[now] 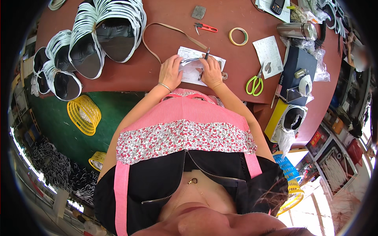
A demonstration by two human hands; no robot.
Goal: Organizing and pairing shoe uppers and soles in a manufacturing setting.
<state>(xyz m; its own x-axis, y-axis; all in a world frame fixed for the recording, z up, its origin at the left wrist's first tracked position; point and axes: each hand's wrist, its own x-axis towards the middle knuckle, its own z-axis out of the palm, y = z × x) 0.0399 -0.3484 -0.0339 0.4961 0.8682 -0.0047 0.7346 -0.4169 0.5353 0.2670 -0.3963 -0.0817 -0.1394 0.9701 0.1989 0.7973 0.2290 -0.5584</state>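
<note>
My left hand [171,71] pinches the left edge of some white paper slips [190,61] near the table's front edge. In my right hand [212,73] is a black pen [207,53], its upper end sticking out past the fingers. Beneath both hands lies a printed white sheet [193,78]. A small metal clip [224,75] sits beside my right hand. Part of the slips is hidden by my fingers. Beyond my left hand, a tan strap [169,26] curves over the reddish-brown table [130,76].
Stacked dark shoe uppers with white edges [122,39] fill the left side. Red thread snips [206,27], a grey block [199,12] and a tape roll [238,36] lie farther back. Green-handled scissors [255,84] overlap a paper sheet [269,57]; a dark box [296,70] stands right.
</note>
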